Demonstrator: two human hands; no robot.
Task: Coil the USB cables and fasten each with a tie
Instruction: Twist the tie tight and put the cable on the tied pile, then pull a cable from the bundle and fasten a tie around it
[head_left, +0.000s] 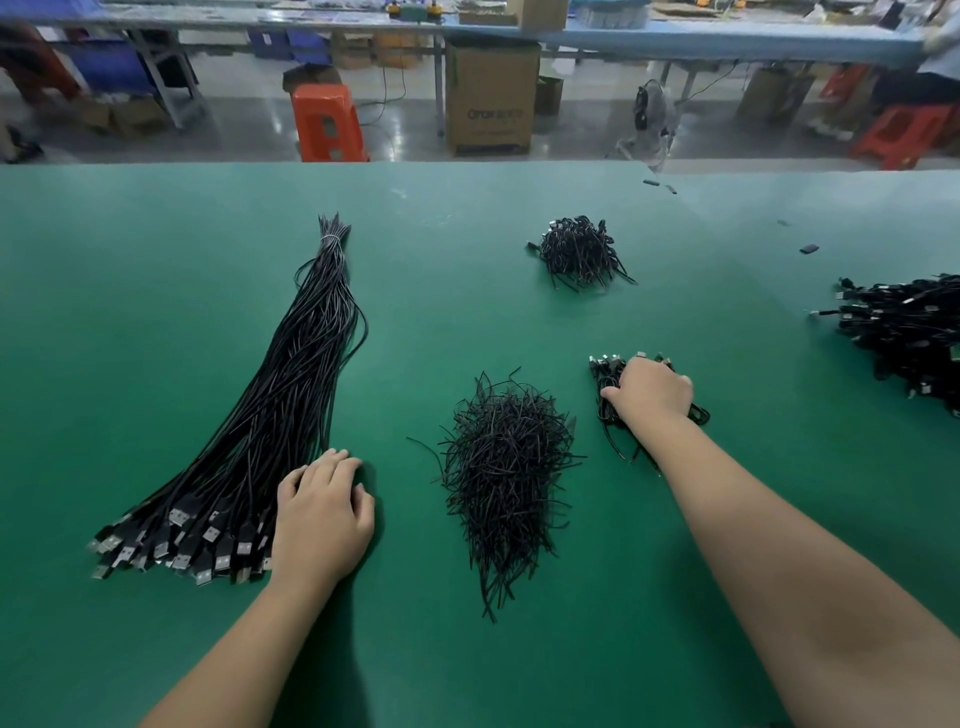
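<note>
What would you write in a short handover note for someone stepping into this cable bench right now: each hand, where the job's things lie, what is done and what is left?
Left hand: resting by the plug end of the long bundle of straight USB cables, gripping nothing that I can see.
Right hand: pressed on a small clump of coiled cables; grip unclear.
Ties: loose pile of ties between the hands.
Done: a far heap and a large right-edge heap, apparently finished cables.
Left: the straight bundle, bound near its far end, remains to coil and tie.
</note>
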